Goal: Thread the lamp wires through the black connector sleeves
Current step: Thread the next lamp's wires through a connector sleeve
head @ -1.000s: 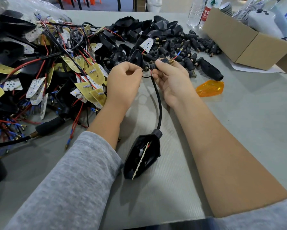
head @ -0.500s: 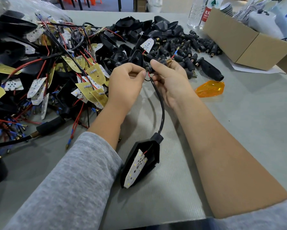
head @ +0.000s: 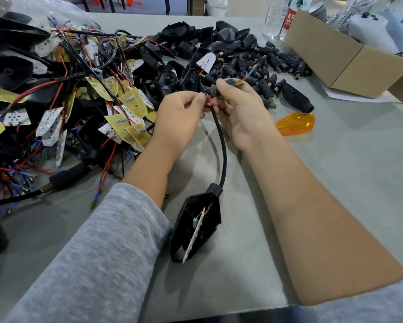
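Head view, right hand [head: 239,113]: grips black rubber connector sleeve [head: 215,89], 12 o'clock.
Left hand [head: 180,117]: pinches thin red wire [head: 209,100].
Risk: wire may slip back out.

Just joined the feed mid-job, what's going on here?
A person is threading a lamp's wires into a black connector sleeve. The right hand grips the sleeve; the left hand pinches the red wire at its mouth. The black cable runs down to the lamp housing, near the table.

The right hand [head: 239,113] covers most of the connector sleeve [head: 221,88], the red wire [head: 209,100] vanishes between fingertips, and the cardboard box [head: 349,64] runs off the right edge.
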`<state>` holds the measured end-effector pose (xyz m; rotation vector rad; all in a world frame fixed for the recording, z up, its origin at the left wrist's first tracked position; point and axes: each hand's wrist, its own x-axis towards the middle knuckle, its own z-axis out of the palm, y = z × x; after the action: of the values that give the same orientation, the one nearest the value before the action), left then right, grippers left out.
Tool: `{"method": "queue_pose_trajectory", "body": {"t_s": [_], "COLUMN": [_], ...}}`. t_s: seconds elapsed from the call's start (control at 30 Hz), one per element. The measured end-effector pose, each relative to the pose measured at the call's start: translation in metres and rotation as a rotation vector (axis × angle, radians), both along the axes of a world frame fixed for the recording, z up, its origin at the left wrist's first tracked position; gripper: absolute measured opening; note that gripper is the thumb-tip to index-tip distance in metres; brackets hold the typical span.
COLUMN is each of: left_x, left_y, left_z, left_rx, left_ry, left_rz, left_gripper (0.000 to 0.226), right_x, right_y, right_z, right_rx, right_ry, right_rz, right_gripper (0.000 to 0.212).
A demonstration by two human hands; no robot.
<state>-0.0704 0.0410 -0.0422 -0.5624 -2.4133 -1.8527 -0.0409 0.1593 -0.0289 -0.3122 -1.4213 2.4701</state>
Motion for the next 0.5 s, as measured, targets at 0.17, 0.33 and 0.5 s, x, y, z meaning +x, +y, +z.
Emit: {"method": "queue_pose_trajectory", "body": {"t_s": [0.17,0.33,0.5], "left_x": [-0.0006,0.0003,0.0029], "left_y": [-0.0012,-0.0011,-0.0009], "left_z": [-0.0001,-0.0018,-0.0005], "left_rx": [0.04,-0.014,-0.064], "left_ry": [-0.012,0.022,0.071], "left_rz": [0.009,0.035,0.035], "left_gripper": [0.023,0.018,0.018], "right_x": [-0.0006,-0.0008,0.0], "right_y": [0.0004,0.0,-0.001], "right_z": [-0.0001,-0.0023,-0.0035], "right_rx": [-0.005,0.054,0.145], "right_ry": [-0.005,-0.02,-0.011], "right_rz": [-0.018,-0.009,-0.018], "right_gripper": [0.011,0.014,0.016]}}
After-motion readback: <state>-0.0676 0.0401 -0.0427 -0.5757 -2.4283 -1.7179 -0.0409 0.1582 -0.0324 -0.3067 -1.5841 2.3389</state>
